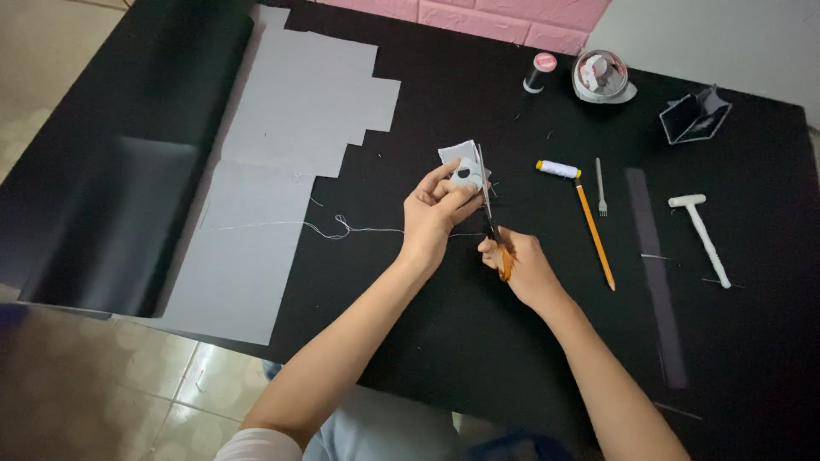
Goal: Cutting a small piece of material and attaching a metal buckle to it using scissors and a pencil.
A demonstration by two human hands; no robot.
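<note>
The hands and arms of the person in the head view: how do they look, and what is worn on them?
Both the left hand and the right hand are bare: no gloves, rings, watch or bracelets can be seen. The forearms are uncovered too. Only the left arm shows clothing, a white sleeve at the bottom edge of the picture.

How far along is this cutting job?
Done: the big grey sheet already has stepped notches cut out. In hand: the left hand holds a small grey piece while the right hand works scissors along it. Left: that cut is unfinished.
</note>
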